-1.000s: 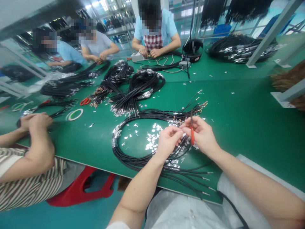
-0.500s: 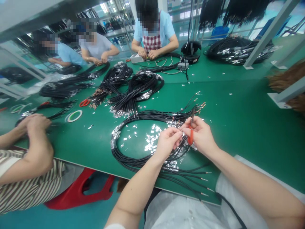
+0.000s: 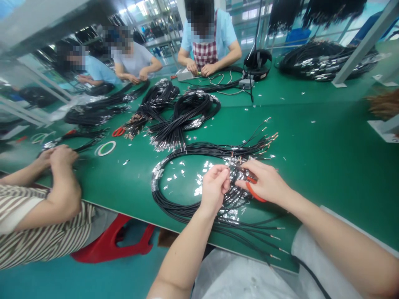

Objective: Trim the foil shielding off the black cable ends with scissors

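Over a looped bundle of black cables [image 3: 199, 148], my left hand [image 3: 215, 185] is closed in a pinch, and I cannot make out what lies between its fingertips. My right hand [image 3: 268, 180] is closed on a pair of red-handled scissors [image 3: 256, 192]. Its dark blades point left toward the pinched fingertips and partly hide under the fingers. Silver foil pieces [image 3: 230, 216] lie on the table beneath and beside both hands. Silver tape wraps the bundle's left bend, and stripped copper ends fan out at its upper right.
More black cable bundles [image 3: 174, 124] lie farther back on the green table [image 3: 311, 166], near a second pair of red-handled scissors [image 3: 118, 131] and a tape roll [image 3: 107, 148]. A metal post [image 3: 355, 54] stands at right. Several co-workers sit around, one close at left in a striped top [image 3: 46, 224].
My right hand has turned the scissors from upright to pointing left, and its fingers have spread along them. My hands have drawn slightly apart. The whole view has shifted a little.
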`<action>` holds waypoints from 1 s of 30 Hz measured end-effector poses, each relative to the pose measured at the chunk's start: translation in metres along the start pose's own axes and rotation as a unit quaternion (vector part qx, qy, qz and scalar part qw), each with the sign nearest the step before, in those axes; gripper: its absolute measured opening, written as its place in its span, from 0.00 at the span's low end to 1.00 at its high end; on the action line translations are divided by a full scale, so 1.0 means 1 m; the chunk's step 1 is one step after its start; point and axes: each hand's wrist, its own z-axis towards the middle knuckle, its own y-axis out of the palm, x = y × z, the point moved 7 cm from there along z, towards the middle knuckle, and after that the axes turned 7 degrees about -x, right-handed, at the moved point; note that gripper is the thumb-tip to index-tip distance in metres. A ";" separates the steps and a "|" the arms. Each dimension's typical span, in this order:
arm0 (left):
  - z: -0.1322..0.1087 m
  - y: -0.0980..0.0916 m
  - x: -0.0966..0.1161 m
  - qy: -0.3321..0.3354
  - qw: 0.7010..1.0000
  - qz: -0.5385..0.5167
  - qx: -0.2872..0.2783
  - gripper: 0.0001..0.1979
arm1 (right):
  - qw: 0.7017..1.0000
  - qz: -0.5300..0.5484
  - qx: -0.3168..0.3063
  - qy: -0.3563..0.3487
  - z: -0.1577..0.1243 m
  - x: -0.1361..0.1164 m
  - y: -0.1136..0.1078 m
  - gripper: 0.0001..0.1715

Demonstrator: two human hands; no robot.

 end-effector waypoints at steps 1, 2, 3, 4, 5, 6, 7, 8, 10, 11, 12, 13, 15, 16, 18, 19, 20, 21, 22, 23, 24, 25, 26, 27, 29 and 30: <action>0.000 -0.001 0.001 0.002 1.000 -0.013 -0.001 0.08 | 0.999 -0.030 -0.003 -0.010 0.000 -0.002 -0.001 0.16; 0.001 -0.002 0.001 0.003 1.000 -0.022 -0.003 0.08 | 0.999 -0.052 -0.004 -0.014 0.000 -0.004 -0.002 0.17; 0.001 -0.002 0.001 0.003 1.000 -0.028 -0.006 0.08 | 0.998 -0.069 -0.004 -0.015 0.001 -0.004 -0.003 0.17; 0.001 -0.002 0.001 0.002 0.999 -0.031 -0.009 0.08 | 0.996 -0.083 -0.006 -0.014 0.001 -0.005 -0.003 0.17; 0.002 -0.001 0.000 0.000 0.999 -0.032 -0.012 0.08 | 0.995 -0.097 -0.008 -0.012 0.001 -0.005 -0.003 0.18; 0.002 -0.001 -0.001 -0.001 0.999 -0.032 -0.013 0.08 | 0.994 -0.109 -0.010 -0.008 0.002 -0.005 -0.002 0.19; 0.002 0.000 -0.002 -0.002 0.999 -0.032 -0.015 0.08 | 0.993 -0.119 -0.013 -0.005 0.002 -0.004 -0.002 0.19; 0.002 0.001 -0.003 -0.003 0.999 -0.032 -0.017 0.08 | 0.992 -0.127 -0.015 -0.002 0.001 -0.004 -0.001 0.19; 0.002 0.002 -0.003 -0.003 0.999 -0.031 -0.019 0.09 | 0.991 -0.131 -0.017 -0.002 0.001 -0.003 0.000 0.19; 0.002 0.002 -0.004 -0.003 0.999 -0.031 -0.020 0.09 | 0.991 -0.129 -0.016 -0.002 0.001 -0.003 0.000 0.19; 0.001 0.002 -0.004 -0.003 0.999 -0.030 -0.021 0.09 | 0.992 -0.126 -0.016 -0.002 0.000 -0.004 0.000 0.19; 0.001 0.002 -0.004 -0.004 0.999 -0.029 -0.021 0.09 | 0.992 -0.122 -0.017 -0.002 0.000 -0.004 0.000 0.19; 0.001 0.003 -0.005 -0.005 0.999 -0.031 -0.022 0.09 | 0.993 -0.113 -0.021 0.002 0.000 -0.005 0.000 0.19; 0.001 0.003 -0.005 -0.005 0.999 -0.033 -0.022 0.10 | 0.994 -0.109 -0.023 0.004 0.000 -0.005 0.000 0.19; 0.001 0.003 -0.006 -0.008 0.999 -0.043 -0.025 0.10 | 0.995 -0.097 -0.028 0.006 0.001 -0.004 0.000 0.18; 0.001 0.003 -0.006 -0.011 0.998 -0.051 -0.029 0.10 | 0.995 -0.090 -0.032 0.006 0.002 -0.003 0.000 0.18; 0.001 0.003 -0.006 -0.016 0.997 -0.061 -0.034 0.10 | 0.996 -0.082 -0.037 0.008 0.003 -0.001 0.000 0.18; 0.001 0.003 -0.005 -0.022 0.996 -0.074 -0.039 0.10 | 0.996 -0.074 -0.043 0.012 0.003 0.002 0.000 0.18; 0.002 0.003 -0.004 -0.026 0.995 -0.089 -0.042 0.10 | 0.996 -0.066 -0.050 0.017 0.004 0.005 0.000 0.18; 0.002 0.002 -0.003 -0.028 0.993 -0.104 -0.043 0.10 | 0.997 -0.058 -0.054 0.025 0.005 0.008 0.000 0.17; 0.002 0.001 -0.002 -0.027 0.992 -0.116 -0.042 0.09 | 0.997 -0.045 -0.053 0.032 0.005 0.011 0.000 0.17; 0.002 0.000 -0.001 -0.024 0.992 -0.122 -0.039 0.09 | 0.998 -0.021 -0.042 0.039 0.005 0.013 -0.001 0.17; 0.002 -0.001 0.000 -0.021 0.992 -0.121 -0.036 0.09 | 0.999 0.016 -0.022 0.047 0.005 0.014 -0.004 0.17; 0.002 -0.001 0.000 -0.018 0.993 -0.113 -0.034 0.09 | 0.996 0.067 0.005 0.055 0.005 0.014 -0.006 0.16; -0.001 0.002 -0.003 -0.016 0.996 -0.082 -0.035 0.10 | 0.977 0.191 0.068 0.066 0.002 0.011 -0.012 0.15; -0.002 0.004 -0.005 -0.017 0.997 -0.062 -0.036 0.10 | 0.962 0.248 0.091 0.067 0.001 0.008 -0.013 0.14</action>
